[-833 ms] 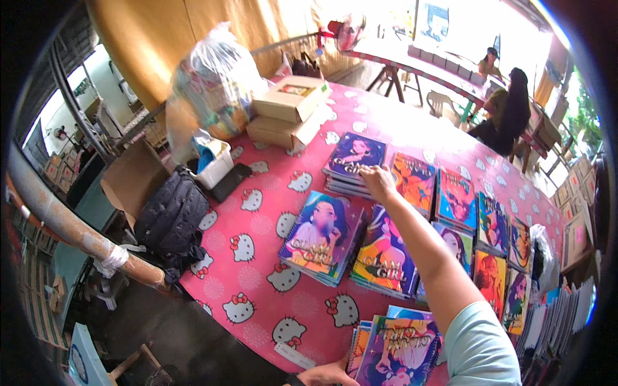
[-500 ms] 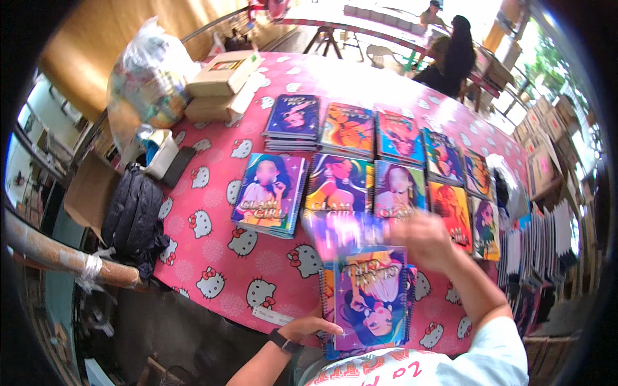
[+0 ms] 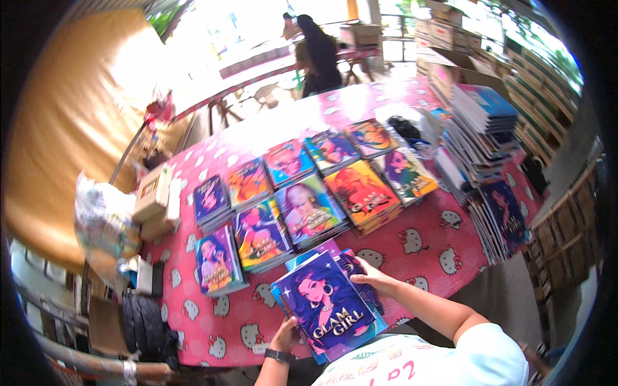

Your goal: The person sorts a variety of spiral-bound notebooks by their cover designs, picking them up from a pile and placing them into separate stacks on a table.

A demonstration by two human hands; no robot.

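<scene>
Head view, pink cat-print tablecloth [image 3: 425, 265], both hands [image 3: 287, 334] [image 3: 373, 277] grasping notebooks [image 3: 325, 302], tan curtain [image 3: 71, 128] left, cardboard boxes [image 3: 441, 33] beyond.

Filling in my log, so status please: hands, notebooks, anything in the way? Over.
Left hand: on notebook bundle, left edge. Right hand: on its right edge. Notebook bundle: uneven, purple on top. Close beyond: notebook piles, two rows.

Two lines of bold, pale capitals cross the lower cover of the dark purple notebook [image 3: 327, 303] on my remote feed. Similar lettering, softened by blur, marks the notebook stacks [image 3: 312, 207], while I see reddish-pink characters across the front of the pale shirt [image 3: 444, 361].
</scene>
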